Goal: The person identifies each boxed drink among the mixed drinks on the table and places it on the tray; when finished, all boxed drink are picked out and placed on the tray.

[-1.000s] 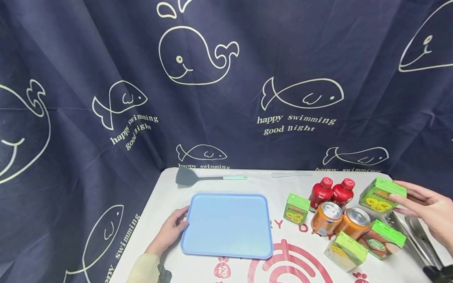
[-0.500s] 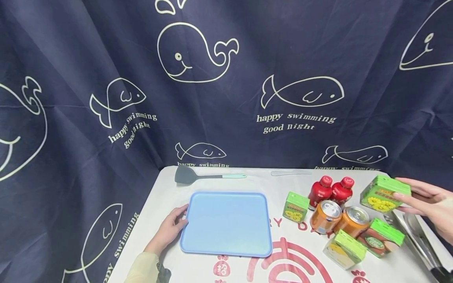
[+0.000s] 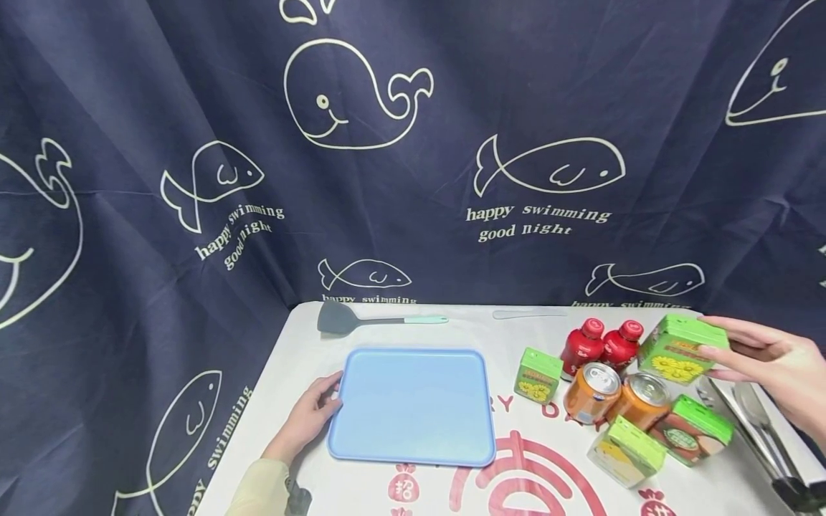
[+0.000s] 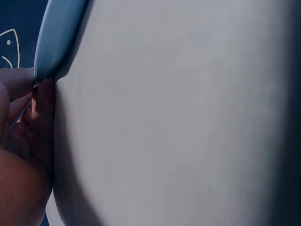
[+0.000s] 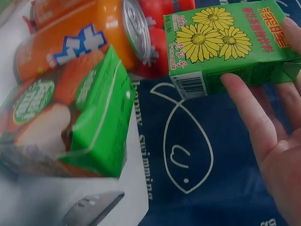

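Note:
My right hand [image 3: 774,362] holds a green drink carton [image 3: 680,351] with yellow flowers printed on it, thumb on one side and fingers on the other. In the right wrist view, the carton [image 5: 225,42] is held over the table's far right edge, near the red bottles. My left hand [image 3: 311,412] pinches the left rim of a blue tray [image 3: 413,408] that lies flat on the table. The left wrist view shows the fingers at the tray's edge [image 4: 59,37]. A matching flower carton [image 3: 538,376] stands to the tray's right.
Two red bottles [image 3: 584,347], two orange cans [image 3: 594,393], a yellow-green carton [image 3: 626,453] and a brown-green carton [image 3: 693,430] cluster at right. Metal utensils [image 3: 755,430] lie beyond them. A spatula [image 3: 338,319] and a pale, flat utensil [image 3: 529,314] lie along the back edge.
My right hand has shifted the flower carton slightly right, then back left toward the red bottles. The left hand stays on the tray rim, and the head view has tilted a little.

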Demonstrator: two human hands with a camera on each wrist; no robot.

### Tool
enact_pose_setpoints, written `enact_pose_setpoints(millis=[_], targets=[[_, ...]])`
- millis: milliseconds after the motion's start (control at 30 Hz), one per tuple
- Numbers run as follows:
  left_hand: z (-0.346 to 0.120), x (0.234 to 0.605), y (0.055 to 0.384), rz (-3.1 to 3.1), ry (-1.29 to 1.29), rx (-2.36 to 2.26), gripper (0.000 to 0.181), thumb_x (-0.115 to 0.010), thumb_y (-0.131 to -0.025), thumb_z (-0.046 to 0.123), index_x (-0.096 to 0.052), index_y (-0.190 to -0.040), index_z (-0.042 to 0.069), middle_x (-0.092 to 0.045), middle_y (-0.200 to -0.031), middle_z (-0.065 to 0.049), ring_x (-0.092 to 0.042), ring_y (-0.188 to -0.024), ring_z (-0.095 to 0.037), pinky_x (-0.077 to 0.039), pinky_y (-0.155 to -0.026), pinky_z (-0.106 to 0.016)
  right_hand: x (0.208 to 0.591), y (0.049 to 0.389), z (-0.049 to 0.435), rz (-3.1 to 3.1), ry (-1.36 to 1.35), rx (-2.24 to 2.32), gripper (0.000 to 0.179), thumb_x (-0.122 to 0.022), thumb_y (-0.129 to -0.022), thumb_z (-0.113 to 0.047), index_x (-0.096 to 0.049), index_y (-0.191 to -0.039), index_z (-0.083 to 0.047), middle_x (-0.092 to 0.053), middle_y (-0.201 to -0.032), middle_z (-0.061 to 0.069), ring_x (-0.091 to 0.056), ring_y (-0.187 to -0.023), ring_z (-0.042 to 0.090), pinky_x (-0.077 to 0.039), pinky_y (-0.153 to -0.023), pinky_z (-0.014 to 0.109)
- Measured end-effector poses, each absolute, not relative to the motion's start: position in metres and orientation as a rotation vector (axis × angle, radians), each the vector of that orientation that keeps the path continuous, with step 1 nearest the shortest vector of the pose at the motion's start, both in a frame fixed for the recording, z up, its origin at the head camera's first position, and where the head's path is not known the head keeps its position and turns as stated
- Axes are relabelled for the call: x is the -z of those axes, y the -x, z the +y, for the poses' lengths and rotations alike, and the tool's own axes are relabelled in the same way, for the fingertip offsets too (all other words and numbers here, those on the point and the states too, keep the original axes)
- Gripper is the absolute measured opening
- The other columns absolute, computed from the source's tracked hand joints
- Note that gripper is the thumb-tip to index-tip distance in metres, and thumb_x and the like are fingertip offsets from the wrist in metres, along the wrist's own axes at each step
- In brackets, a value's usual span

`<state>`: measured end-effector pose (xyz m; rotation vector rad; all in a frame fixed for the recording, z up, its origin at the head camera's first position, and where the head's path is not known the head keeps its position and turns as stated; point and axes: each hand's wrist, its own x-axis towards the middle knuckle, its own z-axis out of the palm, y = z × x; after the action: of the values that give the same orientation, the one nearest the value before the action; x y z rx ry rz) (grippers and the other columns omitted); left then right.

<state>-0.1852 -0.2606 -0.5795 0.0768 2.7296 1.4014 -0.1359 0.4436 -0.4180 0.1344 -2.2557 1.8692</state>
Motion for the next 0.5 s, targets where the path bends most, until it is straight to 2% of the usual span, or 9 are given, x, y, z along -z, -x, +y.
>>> enact_pose_setpoints(millis=[200,500], targets=[[-0.26,0.58,0.185,2.728,-0.08,-1.401,0.054,-0.067,-0.1,0.006,-0.053,-0.153,0.007,-0.06,-0.117,0.0,-0.055,-0.091,-0.013,-0.048,-0.09,-0.031,0.412,0.135,0.427,-2.439,-0.09,-1.655,0.049,-0.072,-0.094,0.008,-0.065,-0.141,-0.006,-0.075,-0.113,-0.015,-0.073,-0.093,0.003,-0.061,-0.066,0.032],[-0.262,0.582,0.186,2.734,-0.095,-1.409,0.054,-0.068,-0.1,0.005,-0.054,-0.152,0.007,-0.059,-0.116,0.0,-0.055,-0.089,-0.014,-0.048,-0.085,-0.027,0.408,0.143,0.401,-2.525,-0.154,-1.577,0.047,-0.072,-0.097,0.001,-0.062,-0.143,-0.004,-0.075,-0.115,-0.013,-0.074,-0.095,0.006,-0.062,-0.067,0.035]])
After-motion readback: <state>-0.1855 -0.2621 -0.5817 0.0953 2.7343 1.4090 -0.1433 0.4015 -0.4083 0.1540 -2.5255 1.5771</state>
